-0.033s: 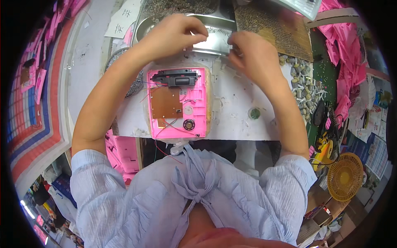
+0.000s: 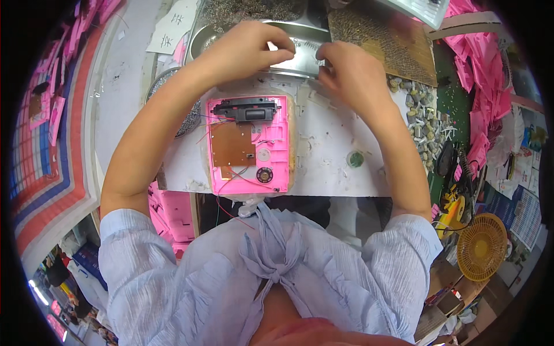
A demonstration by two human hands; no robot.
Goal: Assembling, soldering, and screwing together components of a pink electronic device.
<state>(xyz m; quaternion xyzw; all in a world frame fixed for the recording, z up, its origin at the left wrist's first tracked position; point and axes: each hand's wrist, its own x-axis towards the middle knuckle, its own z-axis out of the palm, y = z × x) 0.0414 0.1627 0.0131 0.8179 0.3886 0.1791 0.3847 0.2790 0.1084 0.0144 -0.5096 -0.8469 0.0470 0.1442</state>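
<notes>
Both my hands hover over an oblong metal tray (image 2: 297, 64) beyond the work piece; small dark pieces lie in it. My left hand (image 2: 254, 49) is over the tray's middle, thumb and forefinger pinched; what they hold, if anything, is too small to make out. At the tray's right end my right hand (image 2: 353, 72) has its fingers curled toward the thumb, their grip partly hidden. Nearer to me lies a pink plastic housing (image 2: 280, 144), open side up, untouched. It carries a black mechanism (image 2: 248, 109), a brown circuit board (image 2: 231, 144), a small round speaker (image 2: 264, 175) and loose wires.
Heaped small metal parts (image 2: 248, 10) sit behind the tray. A brown board covered with small pins (image 2: 386, 43) is at the back right, beside scattered small metal parts (image 2: 424, 112). A round bowl (image 2: 187, 118) of small parts stands left, partly behind my forearm. Pink pieces (image 2: 479, 75) pile at right.
My left hand has shifted slightly right over the tray. My right hand has moved a little to the left. The pink housing stays almost where it was.
</notes>
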